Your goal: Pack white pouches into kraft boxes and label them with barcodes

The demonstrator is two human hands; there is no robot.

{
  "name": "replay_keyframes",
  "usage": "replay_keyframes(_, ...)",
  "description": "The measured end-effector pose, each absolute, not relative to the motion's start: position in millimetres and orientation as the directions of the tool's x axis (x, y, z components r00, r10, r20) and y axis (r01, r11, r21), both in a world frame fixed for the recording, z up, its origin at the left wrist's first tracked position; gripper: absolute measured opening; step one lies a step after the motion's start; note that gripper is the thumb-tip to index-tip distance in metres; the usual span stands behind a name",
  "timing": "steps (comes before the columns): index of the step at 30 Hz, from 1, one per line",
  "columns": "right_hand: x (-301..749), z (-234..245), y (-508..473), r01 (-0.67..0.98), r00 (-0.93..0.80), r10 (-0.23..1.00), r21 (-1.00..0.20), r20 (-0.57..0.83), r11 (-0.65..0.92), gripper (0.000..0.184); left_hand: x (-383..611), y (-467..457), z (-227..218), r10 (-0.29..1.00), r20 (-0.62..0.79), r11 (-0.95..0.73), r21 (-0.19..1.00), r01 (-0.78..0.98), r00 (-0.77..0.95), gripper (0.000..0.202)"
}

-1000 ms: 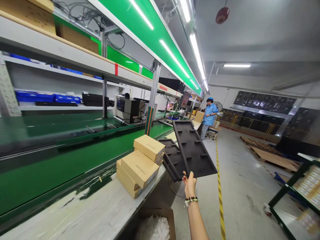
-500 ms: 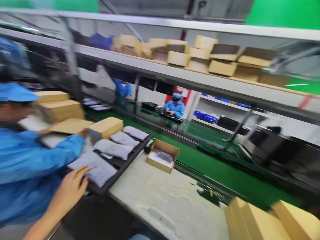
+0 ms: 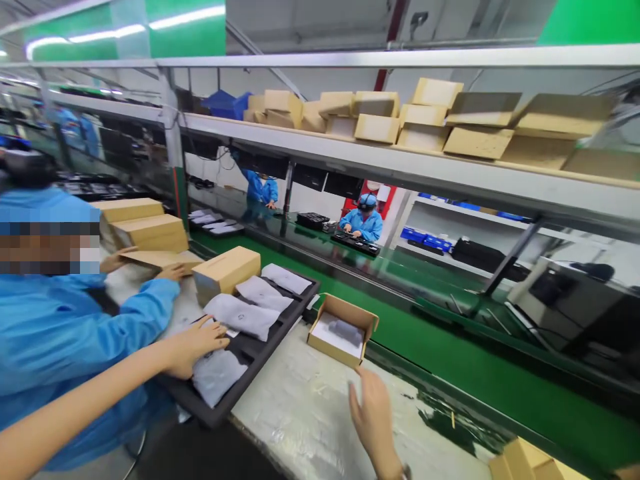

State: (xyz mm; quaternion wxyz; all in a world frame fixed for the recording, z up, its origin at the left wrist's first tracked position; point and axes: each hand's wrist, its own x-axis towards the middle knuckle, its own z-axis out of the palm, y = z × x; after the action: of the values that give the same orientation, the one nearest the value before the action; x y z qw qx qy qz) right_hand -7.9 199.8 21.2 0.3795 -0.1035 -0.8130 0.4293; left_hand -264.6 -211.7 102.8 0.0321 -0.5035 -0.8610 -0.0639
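Observation:
My left hand (image 3: 194, 347) reaches over a black tray (image 3: 260, 365), fingers spread and touching the nearest grey pouch (image 3: 220, 379). Beyond it, several more grey pouches (image 3: 245, 315) lie in the tray's compartments. My right hand (image 3: 373, 415) is open and holds nothing, thumb and fingers apart, just in front of an open cardboard box (image 3: 334, 345). Inside that box are a white sheet and a grey wrapped item (image 3: 346, 331). The fingertips are close to the box's near corner; I cannot tell whether they touch it.
A co-worker in blue (image 3: 95, 340) sits at left, hands on a cardboard piece (image 3: 160, 260). A closed carton (image 3: 227, 270) stands by the tray. Cartons (image 3: 523, 461) are at bottom right, others (image 3: 377, 128) on the shelf above. A green conveyor (image 3: 400, 333) runs behind the worktable (image 3: 310, 413).
My left hand has moved farther over the tray and the nearest pouch. My right hand has come into view before the open box. The view has shifted slightly.

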Motion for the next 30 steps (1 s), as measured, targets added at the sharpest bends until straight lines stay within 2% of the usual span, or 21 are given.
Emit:
replay_keyframes(3, -62.6, 25.7, 219.9, -0.100, -0.749, 0.298, -0.545, 0.592, 0.832, 0.032, -265.5, -218.7, 117.4, 0.879, 0.220, 0.446, -0.061, 0.893, -0.423, 0.081)
replay_keyframes(7, -81.1, 20.9, 249.5, -0.043, -0.824, 0.159, -0.340, 0.543, 0.940, 0.022, -242.6, -213.9, 140.5, 0.816, 0.502, 0.474, -0.295, 0.829, -0.288, 0.058)
replay_keyframes(10, -36.1, 12.9, 266.7, -0.012, -0.861, 0.130, -0.275, 0.492, 0.962, 0.027, -196.0, -168.4, 141.8, 0.761, 0.606, 0.494, -0.309, 0.812, -0.232, 0.051)
replay_keyframes(11, -15.0, 11.6, 271.3, 0.004, -0.869, 0.137, -0.269, 0.476, 0.963, 0.028, -177.5, -144.0, 137.7, 0.780, 0.590, 0.447, -0.294, 0.845, -0.207, 0.053)
replay_keyframes(13, 28.5, 12.0, 276.6, 0.049, -0.877, 0.169, -0.266, 0.449, 0.963, 0.029, -142.0, -86.4, 124.8, 0.837, 0.538, 0.276, -0.258, 0.926, -0.100, 0.042)
replay_keyframes(15, 67.2, 14.2, 274.2, 0.080, -0.863, 0.222, -0.310, 0.453, 0.947, 0.029, -114.2, -26.5, 110.2, 0.900, 0.435, 0.071, -0.236, 0.969, 0.040, 0.035)
replay_keyframes(16, 82.9, 14.8, 269.3, 0.063, -0.855, 0.248, -0.383, 0.456, 0.922, 0.031, -104.4, 0.9, 103.8, 0.917, 0.387, -0.013, -0.223, 0.975, 0.100, 0.035)
replay_keyframes(18, 105.0, 12.0, 252.9, -0.016, -0.857, 0.302, -0.606, 0.418, 0.795, 0.042, -92.8, 45.8, 94.7, 0.922, 0.325, -0.143, -0.216, 0.966, 0.209, 0.036)
replay_keyframes(20, 113.9, 1.2, 230.7, -0.049, -0.881, 0.364, -0.823, 0.302, 0.566, 0.059, -88.6, 74.5, 89.7, 0.879, 0.345, -0.253, -0.248, 0.935, 0.329, 0.035)
replay_keyframes(21, 114.3, -7.5, 219.3, -0.020, -0.879, 0.416, -0.892, 0.231, 0.452, 0.065, -87.5, 82.7, 87.7, 0.839, 0.389, -0.297, -0.262, 0.918, 0.382, 0.037)
replay_keyframes(22, 112.7, -18.0, 208.3, 0.001, -0.850, 0.495, -0.940, 0.179, 0.341, 0.060, -86.0, 87.2, 84.9, 0.789, 0.461, -0.322, -0.255, 0.912, 0.407, 0.044)
replay_keyframes(23, 110.0, -29.8, 198.3, 0.001, -0.787, 0.601, -0.974, 0.140, 0.228, 0.058, -83.6, 88.8, 80.9, 0.744, 0.559, -0.308, -0.199, 0.930, 0.366, 0.055)
replay_keyframes(24, 106.6, -42.2, 189.4, -0.020, -0.716, 0.691, -0.992, 0.100, 0.123, 0.060, -79.9, 88.3, 74.9, 0.720, 0.650, -0.259, -0.076, 0.963, 0.245, 0.065)
replay_keyframes(25, 103.0, -54.3, 181.8, -0.056, -0.660, 0.749, -0.998, 0.063, 0.034, 0.062, -75.0, 86.8, 66.6, 0.720, 0.691, -0.193, 0.108, 0.975, 0.066, 0.074)
replay_keyframes(26, 99.2, -65.6, 175.6, -0.104, -0.617, 0.786, -0.994, 0.030, -0.044, 0.065, -69.1, 85.5, 56.0, 0.748, 0.652, -0.124, 0.320, 0.939, -0.124, 0.081)
replay_keyframes(27, 95.5, -75.5, 170.9, -0.154, -0.603, 0.798, -0.981, 0.002, -0.114, 0.067, -62.7, 85.0, 43.6, 0.797, 0.543, -0.063, 0.509, 0.859, -0.263, 0.091)
replay_keyframes(28, 91.8, -83.7, 167.9, -0.201, -0.606, 0.795, -0.964, -0.016, -0.173, 0.067, -56.5, 85.8, 29.9, 0.856, 0.411, -0.024, 0.640, 0.768, -0.316, 0.103)
replay_keyframes(29, 88.7, -89.9, 167.1, -0.241, -0.611, 0.792, -0.948, -0.019, -0.209, 0.067, -51.3, 88.0, 16.0, 0.909, 0.302, -0.016, 0.716, 0.698, -0.288, 0.111)
replay_keyframes(30, 86.5, -94.2, 168.7, -0.263, -0.612, 0.791, -0.944, 0.002, -0.201, 0.067, -47.6, 91.2, 2.9, 0.945, 0.243, -0.041, 0.752, 0.658, -0.219, 0.111)
